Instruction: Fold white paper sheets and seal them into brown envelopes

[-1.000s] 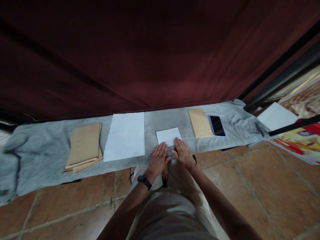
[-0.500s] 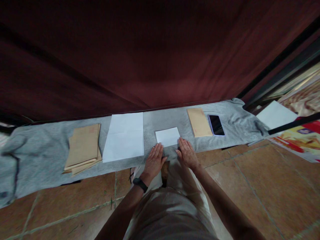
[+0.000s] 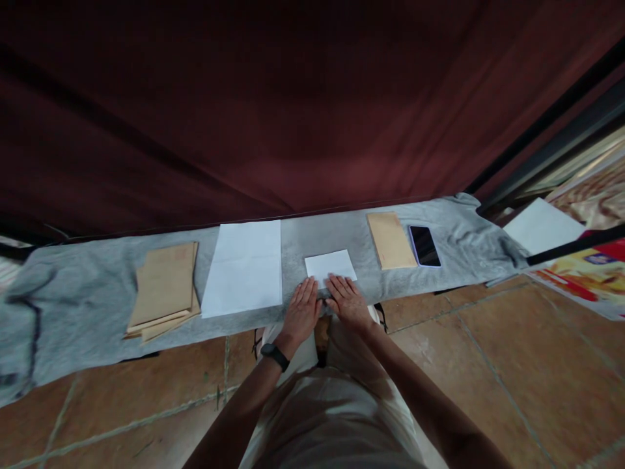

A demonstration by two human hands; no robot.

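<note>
A small white folded-looking sheet of paper (image 3: 330,264) lies on the grey cloth in front of me. My left hand (image 3: 301,310) lies flat with its fingers stretched out, fingertips at the paper's near left corner. My right hand (image 3: 348,302) is flat too, its fingertips resting on the near edge of the same paper. Neither hand grips anything. Left of the paper is a stack of larger white sheets (image 3: 244,268). Farther left lies a loose pile of brown envelopes (image 3: 168,280). To the right, a single brown envelope (image 3: 392,240) lies by itself.
A phone (image 3: 424,246) lies right of the single envelope. The grey cloth (image 3: 88,293) covers the long narrow surface, and a dark red curtain (image 3: 312,130) hangs behind it. Another white sheet (image 3: 543,226) is at the far right, beyond a dark bar. Tiled floor (image 3: 469,365) shows below.
My right hand has slid left, from the paper's near right corner onto its near edge. My left hand stays at the left corner. The view has shifted slightly.
</note>
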